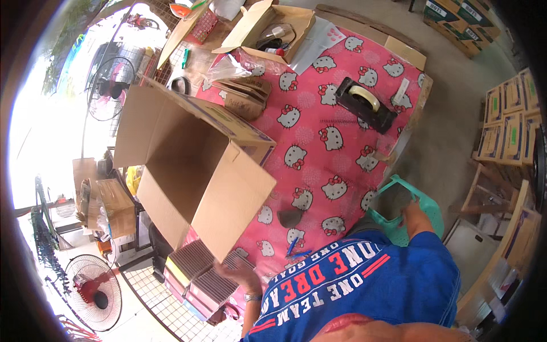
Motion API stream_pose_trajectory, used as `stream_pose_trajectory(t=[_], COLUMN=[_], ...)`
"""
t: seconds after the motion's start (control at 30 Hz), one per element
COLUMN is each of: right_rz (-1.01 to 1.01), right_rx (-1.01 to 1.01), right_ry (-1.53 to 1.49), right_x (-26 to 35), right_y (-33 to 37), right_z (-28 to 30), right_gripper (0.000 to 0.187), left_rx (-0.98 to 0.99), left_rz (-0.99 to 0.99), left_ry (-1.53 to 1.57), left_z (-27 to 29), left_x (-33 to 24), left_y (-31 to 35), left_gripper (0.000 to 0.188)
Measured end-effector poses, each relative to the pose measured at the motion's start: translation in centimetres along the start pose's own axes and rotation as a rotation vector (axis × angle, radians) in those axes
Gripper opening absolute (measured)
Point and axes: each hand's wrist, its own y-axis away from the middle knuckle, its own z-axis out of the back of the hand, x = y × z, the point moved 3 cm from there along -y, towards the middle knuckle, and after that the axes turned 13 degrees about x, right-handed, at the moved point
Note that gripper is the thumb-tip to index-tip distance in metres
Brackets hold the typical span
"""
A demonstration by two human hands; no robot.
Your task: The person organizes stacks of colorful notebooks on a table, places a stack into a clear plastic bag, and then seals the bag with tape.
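A large open cardboard box (188,165) lies tilted on the pink patterned table cover (310,122), its mouth and flaps turned toward me. My left hand (238,276) is open, fingers spread, just below the box's near flap. It is beside a stack of thin brown-edged pieces (213,285) with pink sides. At my right side, my right hand (411,215) is at the teal plastic chair (424,206), its fingers appearing curled on the frame. Where exactly they grip is blurred.
A tape dispenser (367,105) stands at the table's far right, near a white strip (400,91). Folded brown cardboard (242,96) and an open carton with cables (302,37) are farther back. Fans (94,292) stand left; stacked cartons (507,122) are right.
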Motion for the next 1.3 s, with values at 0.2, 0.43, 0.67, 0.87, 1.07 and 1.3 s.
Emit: stream_pose_trajectory(t=[0.2, 0.43, 0.67, 0.87, 1.07, 1.3], right_rz=[-0.086, 0.018, 0.342, 0.266, 0.187, 0.261], right_rx=[-0.067, -0.077, -0.591, -0.662, -0.554, -0.346], right_ry=[0.130, 0.364, 0.003, -0.593, -0.679, -0.707], right_x=[-5.0, -6.9, -9.0, -12.2, -13.6, -9.4], right_y=[-0.8, 1.8, -4.2, 4.0, 5.4, 3.0], right_z=[5.5, 12.8, 14.7, 17.0, 14.3, 10.5], right_gripper=[0.088, 0.085, 0.040, 0.050, 0.046, 0.047], left_rx=[-0.115, 0.676, 0.694, 0.252, 0.252, 0.268], left_rz=[-0.278, 0.117, -0.198, -0.142, -0.195, -0.205], left_ry=[-0.351, -0.623, -0.236, -0.553, -0.525, -0.560], left_z=[9.6, 12.2, 2.9, 1.1, 3.5, 4.5], left_x=[-16.6, -20.0, -16.0, -10.6, -3.7, 1.2], left_y=[-12.5, -16.8, -19.7, -20.3, -21.8, -22.9], left_gripper=[0.040, 0.050, 0.119, 0.092, 0.070, 0.060])
